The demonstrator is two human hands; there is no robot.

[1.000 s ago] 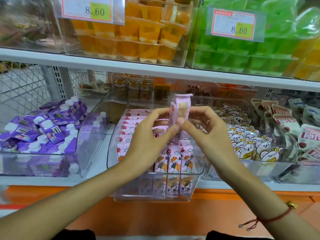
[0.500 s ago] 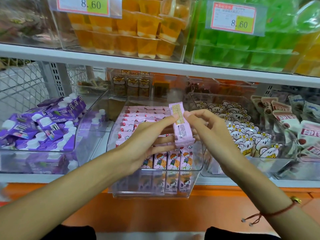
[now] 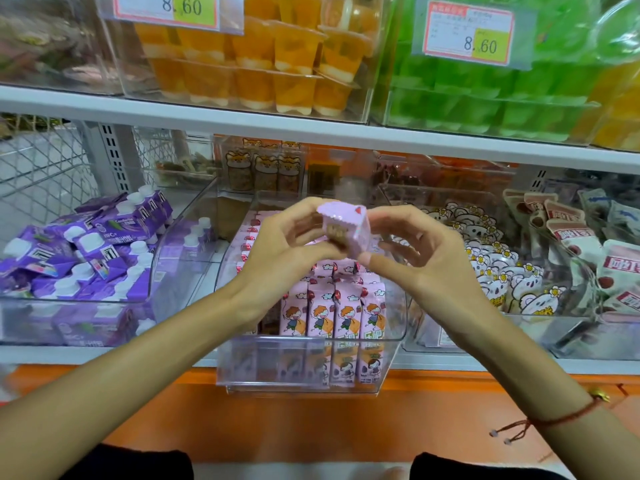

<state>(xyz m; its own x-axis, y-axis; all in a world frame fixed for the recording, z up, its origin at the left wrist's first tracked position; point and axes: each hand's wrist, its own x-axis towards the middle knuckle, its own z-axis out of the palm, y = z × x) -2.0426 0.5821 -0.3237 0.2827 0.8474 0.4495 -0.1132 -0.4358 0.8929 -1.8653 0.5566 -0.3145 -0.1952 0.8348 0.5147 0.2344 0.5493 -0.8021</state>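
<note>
A small pink snack packet (image 3: 346, 230) is held up in front of me, end-on, between both hands. My left hand (image 3: 291, 251) pinches its left side with thumb and curled fingers. My right hand (image 3: 419, 251) pinches its right side, thumb under the packet. Directly beneath stands a clear plastic bin (image 3: 311, 362) on the lower shelf, filled with several upright pink packets (image 3: 332, 313) of the same kind, printed with cartoon children.
A clear bin of purple drink pouches (image 3: 86, 251) stands left, a bin of white bear-print packets (image 3: 498, 271) right, and red-and-white packets (image 3: 588, 251) farther right. Above the white shelf board (image 3: 311, 129), orange jelly cups (image 3: 263, 64) and green jelly cups (image 3: 485, 91) sit behind price tags.
The packet was turned from upright, then slanted, to end-on toward me. Both hands rose a little above the bin and kept hold of it.
</note>
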